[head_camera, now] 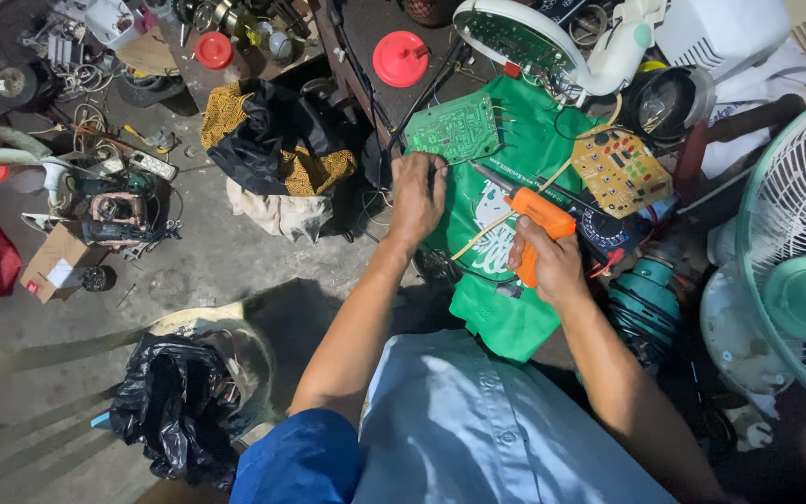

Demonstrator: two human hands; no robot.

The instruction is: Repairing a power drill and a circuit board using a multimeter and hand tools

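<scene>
Operator: blue sleeve and pale shirt at bottom centre of the frame, both forearms reaching up to centre.
Right hand [552, 264]: closed in a full grip round the handle of an orange soldering gun [541, 227], right of centre; its dark tip points up-left toward the board.
Left hand [417, 194]: fingers curled down onto the lower edge of the green circuit board [456, 129]; whether it pinches the edge or only presses it, cannot tell.
Green circuit board: centre top of the frame, lying on a green cloth [506, 308], wire leads sticking out at its right side.
Handling, judged: board light, stiff and thin; components and leads fragile. Best held by bare edges, clear of joints. Gun is rigid, hot at the tip; handle only.
Yellow circuit board [619, 170]: just right of the gun, on the cloth's upper right.
Red lid [400, 58]: top centre, beyond the board.
Fan [799, 252]: right edge.
Black bag [179, 397]: lower left, on the floor.
</scene>
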